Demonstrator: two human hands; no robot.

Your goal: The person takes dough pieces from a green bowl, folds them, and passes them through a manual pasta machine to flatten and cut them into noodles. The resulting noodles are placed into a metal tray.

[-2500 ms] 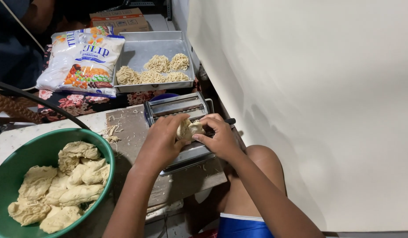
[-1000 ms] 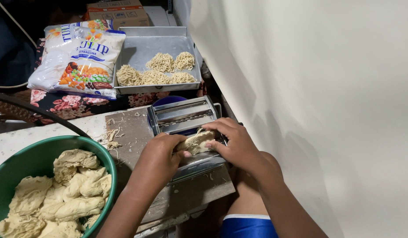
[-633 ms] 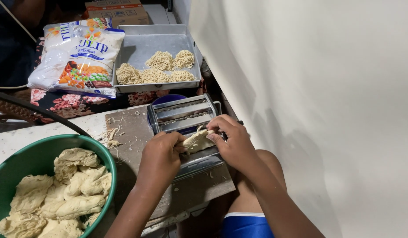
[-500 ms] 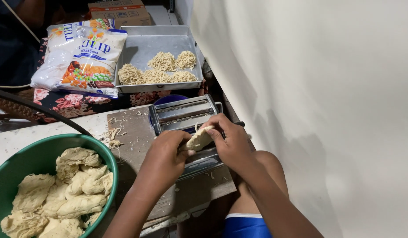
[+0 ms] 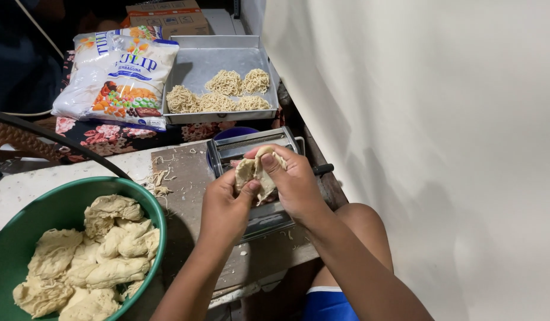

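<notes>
Both hands pinch a small lump of dough (image 5: 255, 173) just above a metal pasta machine (image 5: 257, 178). The right hand (image 5: 293, 181) curls over it, thumb pressing the top; the left hand (image 5: 224, 205) grips its left edge, forearm angled up from below. A green bowl (image 5: 145, 205) of dough pieces sits left; a metal tray (image 5: 218, 59) of noodle nests lies beyond.

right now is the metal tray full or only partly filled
Partly filled: the metal tray holds noodle nests only along its near and right side; the rest is bare.
</notes>
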